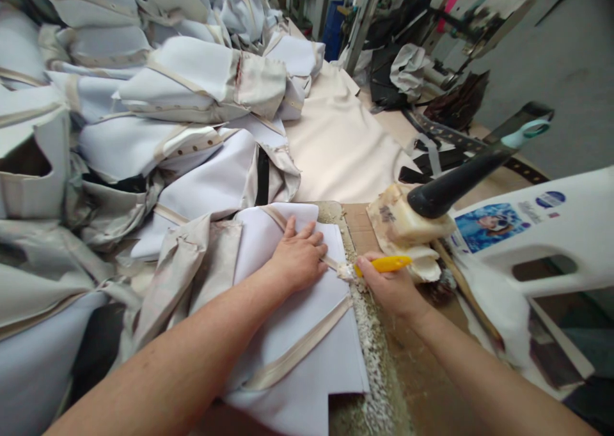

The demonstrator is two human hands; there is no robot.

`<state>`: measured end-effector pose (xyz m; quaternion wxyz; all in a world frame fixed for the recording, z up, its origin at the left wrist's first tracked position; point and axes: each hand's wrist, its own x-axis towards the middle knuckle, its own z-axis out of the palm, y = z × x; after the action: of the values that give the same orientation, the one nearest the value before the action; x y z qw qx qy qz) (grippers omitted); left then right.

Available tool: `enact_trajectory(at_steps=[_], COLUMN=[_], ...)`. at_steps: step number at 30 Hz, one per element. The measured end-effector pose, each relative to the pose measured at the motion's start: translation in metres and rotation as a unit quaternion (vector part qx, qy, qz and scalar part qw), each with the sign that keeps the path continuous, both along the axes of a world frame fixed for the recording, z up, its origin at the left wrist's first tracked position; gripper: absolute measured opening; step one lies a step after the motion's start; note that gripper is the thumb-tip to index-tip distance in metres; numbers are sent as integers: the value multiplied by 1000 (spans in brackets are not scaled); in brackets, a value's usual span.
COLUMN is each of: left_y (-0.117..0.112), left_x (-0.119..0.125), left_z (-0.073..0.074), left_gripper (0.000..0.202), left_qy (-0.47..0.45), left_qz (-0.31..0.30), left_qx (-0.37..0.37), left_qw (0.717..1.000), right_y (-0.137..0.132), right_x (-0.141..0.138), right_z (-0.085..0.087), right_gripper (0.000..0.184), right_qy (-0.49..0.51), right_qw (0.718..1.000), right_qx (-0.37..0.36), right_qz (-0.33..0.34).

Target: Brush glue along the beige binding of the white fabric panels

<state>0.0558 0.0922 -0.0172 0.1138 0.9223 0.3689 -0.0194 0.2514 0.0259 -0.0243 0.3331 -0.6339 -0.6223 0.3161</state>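
Past the clutter, a sewing machine stands near a grey wall at two o'clock, and white pieces heap up from nine to eleven. In the head view I see the left hand resting on a white panel at six, its fingers spread and gripping nothing. At four, the right hand has its fingers closed on a yellow-handled brush, bristles at the panel's right edge. White smears crust the board toward five. I'd judge this edge partway worked; how much is coated I cannot tell, nor whether the heap is finished.
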Motion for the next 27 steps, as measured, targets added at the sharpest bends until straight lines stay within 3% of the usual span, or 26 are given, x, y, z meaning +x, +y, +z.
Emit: enact_trajectory(at_steps=[5, 9, 13, 17, 19, 27], left_y=[0, 0, 0, 0, 0, 0], left_x=[0, 0, 0, 0, 0, -1], left_z=[0, 0, 0, 0, -1, -3], left_gripper=[33, 33, 33, 33, 33, 30], left_qy=[2, 0, 7, 6, 3, -5], left_qz=[0, 2, 1, 5, 4, -2], left_qx=[-8, -5, -5, -5, -5, 4], left_qw=[1000, 1000, 1000, 1000, 1000, 1000], right_y=[-4, -2, 1, 2, 4, 55], right_x=[-1, -3, -4, -6, -6, -4], right_z=[4, 4, 3, 5, 6, -19], right_gripper=[33, 32, 31, 32, 32, 30], right_qy=[-3, -22, -2, 0, 7, 33], right_qw=[999, 1000, 999, 1000, 999, 993], right_qx=[34, 4, 19, -11, -14, 40], right_qz=[-16, 15, -27, -6, -30, -103])
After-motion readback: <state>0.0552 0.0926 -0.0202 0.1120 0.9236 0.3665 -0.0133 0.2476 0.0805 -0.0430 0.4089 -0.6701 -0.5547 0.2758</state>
